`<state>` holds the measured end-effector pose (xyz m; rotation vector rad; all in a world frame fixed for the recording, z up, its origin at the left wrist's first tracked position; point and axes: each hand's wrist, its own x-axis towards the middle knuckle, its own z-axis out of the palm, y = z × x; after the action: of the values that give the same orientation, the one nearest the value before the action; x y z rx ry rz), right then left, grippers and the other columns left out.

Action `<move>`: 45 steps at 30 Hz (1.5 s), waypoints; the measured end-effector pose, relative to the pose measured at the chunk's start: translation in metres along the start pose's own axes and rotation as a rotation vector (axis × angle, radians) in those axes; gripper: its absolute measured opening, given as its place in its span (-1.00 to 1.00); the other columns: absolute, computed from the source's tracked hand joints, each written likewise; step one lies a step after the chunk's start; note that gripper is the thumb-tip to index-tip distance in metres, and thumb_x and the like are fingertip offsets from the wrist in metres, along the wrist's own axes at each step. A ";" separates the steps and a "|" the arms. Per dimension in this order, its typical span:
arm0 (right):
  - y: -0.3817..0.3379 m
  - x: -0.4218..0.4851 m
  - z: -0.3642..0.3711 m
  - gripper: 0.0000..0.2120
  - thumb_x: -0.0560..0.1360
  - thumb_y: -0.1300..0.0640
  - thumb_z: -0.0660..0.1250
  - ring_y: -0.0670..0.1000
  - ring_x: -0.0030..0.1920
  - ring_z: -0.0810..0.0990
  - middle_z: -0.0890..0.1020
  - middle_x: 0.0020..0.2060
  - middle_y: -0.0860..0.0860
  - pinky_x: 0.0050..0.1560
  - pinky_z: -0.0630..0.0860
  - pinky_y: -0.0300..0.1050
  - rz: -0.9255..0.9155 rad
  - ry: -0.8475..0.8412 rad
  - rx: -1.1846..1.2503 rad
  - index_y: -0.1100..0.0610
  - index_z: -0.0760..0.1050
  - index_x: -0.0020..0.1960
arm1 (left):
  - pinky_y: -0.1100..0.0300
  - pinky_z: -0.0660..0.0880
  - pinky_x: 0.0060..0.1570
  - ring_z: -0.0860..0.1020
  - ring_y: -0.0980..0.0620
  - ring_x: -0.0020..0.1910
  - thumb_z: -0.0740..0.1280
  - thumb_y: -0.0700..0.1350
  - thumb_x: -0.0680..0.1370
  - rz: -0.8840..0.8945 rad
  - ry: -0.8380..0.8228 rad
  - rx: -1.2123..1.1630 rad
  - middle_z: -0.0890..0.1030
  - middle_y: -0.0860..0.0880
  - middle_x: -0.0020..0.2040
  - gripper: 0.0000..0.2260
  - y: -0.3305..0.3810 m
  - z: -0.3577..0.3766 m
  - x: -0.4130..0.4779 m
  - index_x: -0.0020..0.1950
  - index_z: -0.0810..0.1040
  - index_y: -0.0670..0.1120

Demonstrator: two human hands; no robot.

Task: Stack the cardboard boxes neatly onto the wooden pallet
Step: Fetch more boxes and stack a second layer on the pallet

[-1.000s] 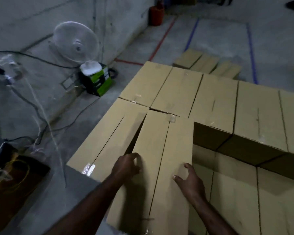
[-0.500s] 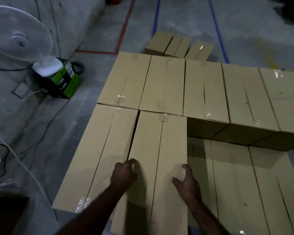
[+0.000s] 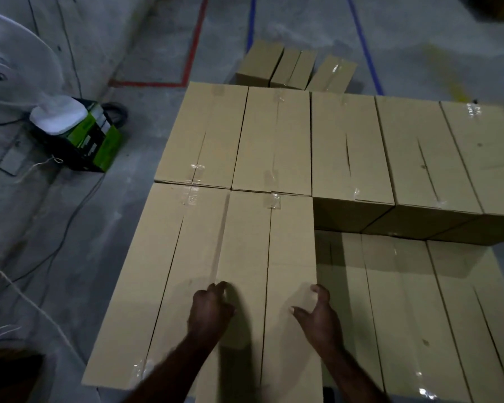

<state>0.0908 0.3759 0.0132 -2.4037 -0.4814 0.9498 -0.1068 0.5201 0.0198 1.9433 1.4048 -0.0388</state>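
A tan cardboard box (image 3: 285, 245) lies second from the left in the near row of the top layer, flush with its left neighbour (image 3: 169, 271). My left hand (image 3: 210, 311) sits on its left edge, fingers curled at the seam. My right hand (image 3: 317, 315) holds its right edge, thumb on top and fingers curled over the side. Behind it runs a full back row of boxes (image 3: 346, 146). To the right a lower layer of boxes (image 3: 419, 301) lies uncovered. The wooden pallet is hidden under the stack.
Several loose boxes (image 3: 291, 68) stand on the floor behind the stack. On the left are a white fan (image 3: 9, 71), a green and black carton (image 3: 96, 141) and cables (image 3: 70, 222) across the concrete. Red tape (image 3: 194, 50) and blue tape (image 3: 364, 45) mark the floor.
The box under my hands has swung from a slant to straight, closing the wedge-shaped gap with its left neighbour. Both hands stayed on its edges. My view has tilted further down.
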 end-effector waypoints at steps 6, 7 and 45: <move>0.003 0.010 0.008 -0.31 0.46 0.03 0.50 0.16 0.23 0.57 0.56 0.29 0.10 0.11 0.60 0.02 0.014 0.029 -0.016 -0.02 0.20 0.45 | 0.30 0.56 -0.18 0.51 0.14 -0.12 0.55 -0.11 0.40 0.045 -0.004 0.013 0.62 -0.06 0.13 -0.50 -0.004 0.008 0.010 0.31 0.54 -0.04; 0.003 0.012 0.011 -0.30 0.46 0.03 0.51 0.16 0.24 0.58 0.56 0.29 0.10 0.12 0.61 0.03 0.014 0.026 -0.020 -0.02 0.20 0.46 | 0.30 0.57 -0.17 0.54 0.14 -0.11 0.56 -0.11 0.39 0.052 0.001 0.011 0.62 -0.05 0.13 -0.50 -0.006 0.010 0.011 0.31 0.54 -0.05; 0.139 -0.090 0.055 0.05 0.41 -0.41 0.28 0.32 0.56 -0.23 -0.52 0.49 0.08 0.47 0.19 0.18 -0.556 -0.138 -0.726 -0.14 -0.36 0.57 | -0.17 0.05 0.45 0.10 -0.22 0.56 0.33 0.45 0.33 0.743 -0.153 0.647 0.15 -0.20 0.58 0.01 -0.155 0.039 -0.074 0.55 0.21 -0.20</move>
<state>0.0087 0.2371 -0.0534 -2.5452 -1.6820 0.7588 -0.2509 0.4598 -0.0604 2.8162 0.5198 -0.3152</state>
